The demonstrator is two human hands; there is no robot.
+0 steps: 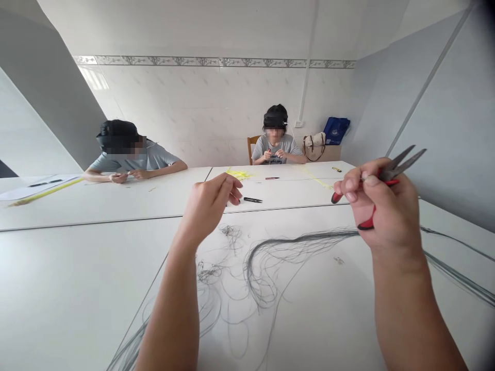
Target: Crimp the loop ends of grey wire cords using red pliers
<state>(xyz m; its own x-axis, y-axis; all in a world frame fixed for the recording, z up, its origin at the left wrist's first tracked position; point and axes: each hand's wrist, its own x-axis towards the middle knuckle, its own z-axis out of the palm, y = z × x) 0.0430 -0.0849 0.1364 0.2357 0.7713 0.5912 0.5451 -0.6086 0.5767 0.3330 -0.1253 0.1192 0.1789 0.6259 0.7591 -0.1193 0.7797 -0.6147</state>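
Far-left edge of the table (pixel 77 268): a paper sheet (pixel 34 188) and a yellow strip (pixel 46 193) are laid flat. Behind them a person in a grey shirt (pixel 154 157) is seated, hands together on the tabletop, well apart from the wearer's own hands.

The left hand (pixel 211 203) is held up over the table's middle; thumb and forefinger are pinched together, the other fingers curled. Whether a strand is caught in that pinch cannot be told, as it would be too thin to see.

A loose tangle of grey strands (pixel 266 268) is spread on the near half of the table between the two arms; one bunch is run off toward the right edge, passing under the right hand. A black pen-like tool (pixel 252 200) is seen just beyond the left fingertips; yellow strands (pixel 240 174) are heaped near the far edge. A second person (pixel 275 147) is seated there, hands together at the chest.

The right hand (pixel 381 206) is held up near the right edge, closed fully round the red handles of the cutters (pixel 398 166); the blades are pointed up and right, tips slightly parted, with nothing seen between them. Bags (pixel 335 130) are set beyond the far-right corner.

Step judged: a single strand being picked out for a cut, with the blades not yet at any strand. A next move would call for the strand to be drawn taut and the parted blades set across it.
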